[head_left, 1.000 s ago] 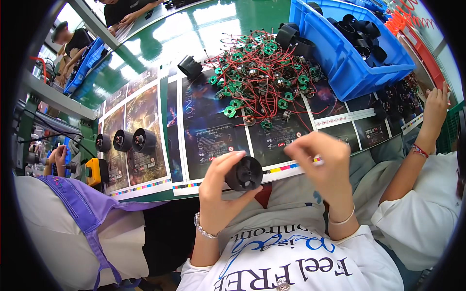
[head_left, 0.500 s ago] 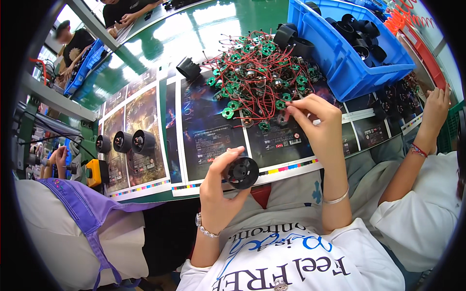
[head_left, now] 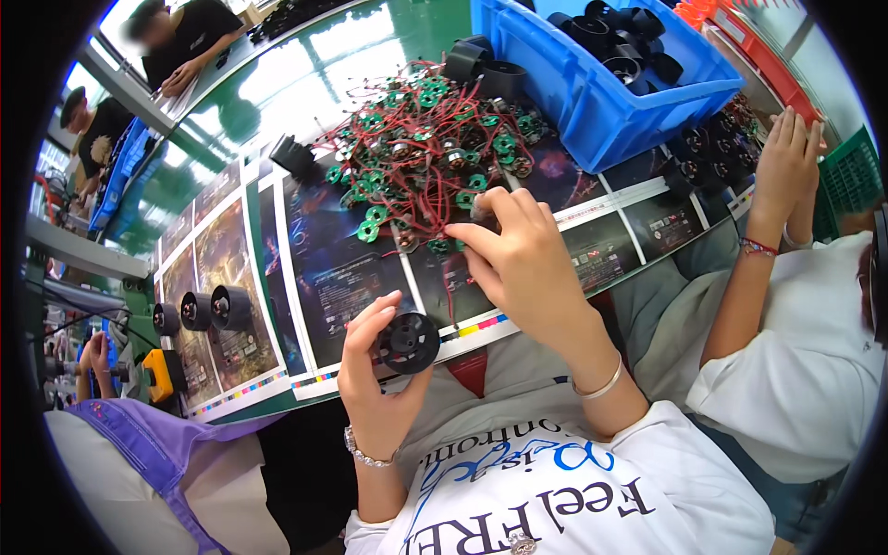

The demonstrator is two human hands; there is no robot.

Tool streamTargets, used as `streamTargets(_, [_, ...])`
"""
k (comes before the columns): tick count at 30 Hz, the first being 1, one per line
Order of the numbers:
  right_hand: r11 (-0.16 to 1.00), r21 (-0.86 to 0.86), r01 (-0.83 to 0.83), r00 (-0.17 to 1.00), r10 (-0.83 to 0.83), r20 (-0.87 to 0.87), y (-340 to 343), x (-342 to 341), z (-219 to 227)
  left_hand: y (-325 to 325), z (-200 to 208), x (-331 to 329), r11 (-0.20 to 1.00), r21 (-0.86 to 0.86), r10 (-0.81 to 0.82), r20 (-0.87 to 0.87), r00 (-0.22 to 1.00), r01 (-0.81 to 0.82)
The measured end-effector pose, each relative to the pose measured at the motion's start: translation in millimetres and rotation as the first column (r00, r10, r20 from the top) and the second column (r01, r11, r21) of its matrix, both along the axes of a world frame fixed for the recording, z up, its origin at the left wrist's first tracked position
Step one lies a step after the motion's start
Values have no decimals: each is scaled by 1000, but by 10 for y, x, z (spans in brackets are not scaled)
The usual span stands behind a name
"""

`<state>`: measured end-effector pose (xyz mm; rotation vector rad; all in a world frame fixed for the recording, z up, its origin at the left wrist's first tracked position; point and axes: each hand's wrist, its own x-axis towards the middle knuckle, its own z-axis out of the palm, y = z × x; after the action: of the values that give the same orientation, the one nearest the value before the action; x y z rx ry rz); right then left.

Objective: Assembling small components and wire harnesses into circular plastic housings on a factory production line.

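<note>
My left hand [head_left: 365, 361] grips a round black plastic housing [head_left: 410, 344] near the table's front edge, its open, spoked face turned up. Over the near side of a heap of small motors with green circuit boards and red wires [head_left: 421, 148], my right hand [head_left: 527, 264] has its fingers pinched together at some red wires. Below these fingers one red wire [head_left: 451, 301] hangs toward the table edge. What else the right fingers hold is partly hidden by the hand.
Several black housings [head_left: 229, 307] stand in a row at the left, and another [head_left: 292, 155] lies beside the heap. Behind right is a blue crate [head_left: 592, 111] of black housings. A co-worker's hands [head_left: 786, 166] are at the right. Printed sheets [head_left: 324, 277] cover the table.
The view has shifted, so the table and heap appear farther left. My right hand has moved left along the heap's near edge to the wires. My left hand still holds the housing.
</note>
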<state>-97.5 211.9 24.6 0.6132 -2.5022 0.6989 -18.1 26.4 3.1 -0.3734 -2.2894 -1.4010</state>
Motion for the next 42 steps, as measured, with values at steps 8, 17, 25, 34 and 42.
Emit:
streamTargets(8, [992, -15, -126, 989, 124, -87, 66, 9, -90, -6, -40, 5, 999, -29, 14, -21, 1000, -14])
streamTargets(17, [859, -504, -90, 989, 136, 55, 119, 406, 127, -7, 5, 42, 1000, -25, 10, 46, 999, -9])
streamTargets(25, [615, -763, -196, 920, 384, 74, -4, 531, -2, 18, -10, 58, 994, 95, 45, 25, 999, -47])
streamTargets(34, [440, -864, -243, 884, 468, -10, -46, 674, 28, 10, 17, 154, 981, 194, 16, 47, 999, -25])
streamTargets(42, [557, -780, -285, 897, 442, -12, -68, 686, -41, 23, -26, 238, 946, 324, -33, 64, 997, 10])
